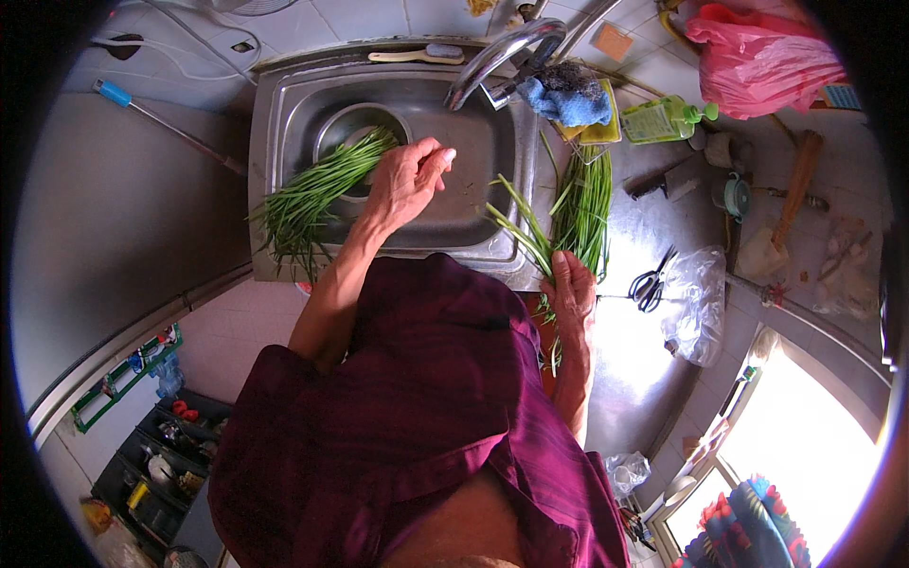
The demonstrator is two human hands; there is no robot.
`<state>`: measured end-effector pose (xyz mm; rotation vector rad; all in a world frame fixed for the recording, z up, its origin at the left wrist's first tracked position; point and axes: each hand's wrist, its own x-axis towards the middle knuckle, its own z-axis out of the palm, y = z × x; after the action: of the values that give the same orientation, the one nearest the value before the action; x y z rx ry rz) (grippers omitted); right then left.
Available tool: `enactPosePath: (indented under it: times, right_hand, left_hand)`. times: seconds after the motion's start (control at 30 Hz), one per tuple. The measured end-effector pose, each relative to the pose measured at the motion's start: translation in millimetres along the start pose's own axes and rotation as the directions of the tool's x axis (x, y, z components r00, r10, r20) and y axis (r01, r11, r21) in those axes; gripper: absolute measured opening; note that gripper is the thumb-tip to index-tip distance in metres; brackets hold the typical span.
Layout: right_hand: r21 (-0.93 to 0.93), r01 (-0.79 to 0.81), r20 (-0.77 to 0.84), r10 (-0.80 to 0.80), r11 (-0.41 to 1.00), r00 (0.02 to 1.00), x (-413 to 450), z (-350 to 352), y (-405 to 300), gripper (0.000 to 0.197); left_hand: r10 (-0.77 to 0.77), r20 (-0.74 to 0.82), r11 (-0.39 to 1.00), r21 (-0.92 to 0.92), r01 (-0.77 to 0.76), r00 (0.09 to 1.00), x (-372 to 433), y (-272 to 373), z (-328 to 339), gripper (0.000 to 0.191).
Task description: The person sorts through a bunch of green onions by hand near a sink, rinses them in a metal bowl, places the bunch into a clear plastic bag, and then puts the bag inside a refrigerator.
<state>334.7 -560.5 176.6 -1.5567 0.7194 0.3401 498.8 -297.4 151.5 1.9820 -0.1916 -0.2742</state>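
Observation:
My right hand (pixel 570 287) grips a few stalks of garlic chives (pixel 522 227), their pale ends pointing towards the sink and the leafy ends hanging below the hand. Over the stainless steel sink (pixel 469 206), my left hand (pixel 412 177) has its fingers curled in to the thumb; nothing shows between them. Left of that hand, a bunch of green chives (pixel 319 188) lies across a round metal bowl (pixel 334 121) and over the sink's front left rim. Another chive bunch (pixel 586 202) rests on the counter right of the sink, just beyond my right hand.
A curved faucet (pixel 490 57) arches over the sink's back right. Beside it sit a blue cloth (pixel 568 103) and a green bottle (pixel 660 119). Black-handled scissors (pixel 650 284) and a clear plastic bag (pixel 699 305) lie on the right counter. A brush (pixel 419 55) rests behind the sink.

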Motion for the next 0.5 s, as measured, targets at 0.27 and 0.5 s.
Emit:
enactPosePath:
  times: [0.27,0.5]
  right_hand:
    - [-0.275,0.137,-0.067,-0.161,0.952,0.985,4.0,13.0,-15.2,0.034]
    - [-0.280,0.162,-0.072,-0.189,0.946,0.979,1.9,21.4,-22.1,0.035]
  left_hand:
    - [-0.014,0.376,0.960,-0.255,0.118,0.927,-38.5,30.5,31.5,0.027]
    - [0.018,0.185,1.000,-0.025,-0.014,0.983,-36.4,27.5,42.4,0.025]
